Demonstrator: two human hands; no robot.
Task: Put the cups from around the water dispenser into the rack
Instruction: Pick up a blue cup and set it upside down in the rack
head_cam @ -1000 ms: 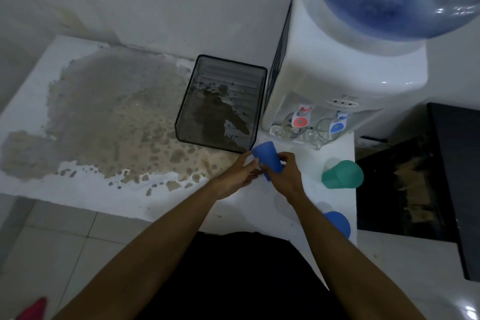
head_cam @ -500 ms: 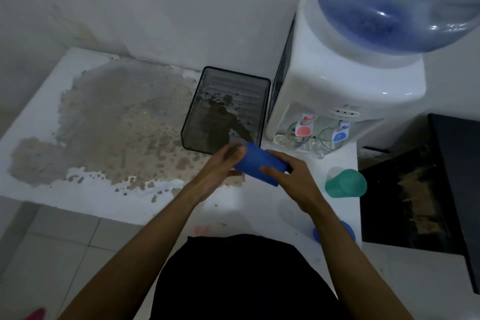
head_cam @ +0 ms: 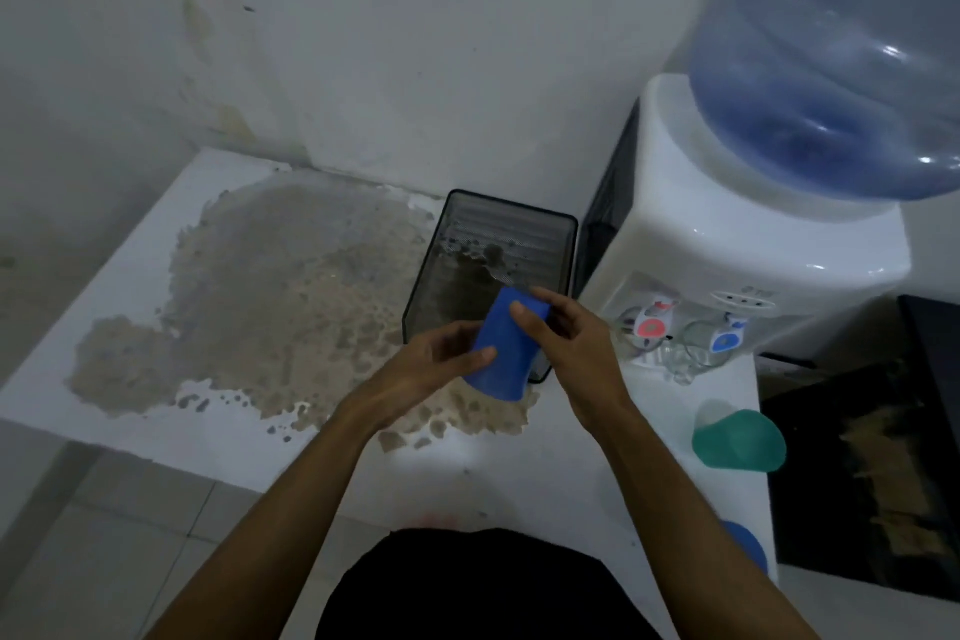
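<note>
Stained white counter, blue cup between left hand, right hand

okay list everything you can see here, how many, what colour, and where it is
Blue cup: 1, blue, held in both hands over the rack's near edge.
Rack: 1, black mesh, on the table left of the dispenser, no cups in it.
Dispenser: 1, white, at the table's right end.
Bottle: 1, blue, atop the dispenser.
Glasses: 2, clear, under the taps.
Green cup: 1, green, on its side near the table's right edge.
Second blue cup: 1, blue, near right corner, partly hidden by the arm.
Table: 1, white, stained brown.
Left hand: on the cup.
Right hand: on the cup.
</note>
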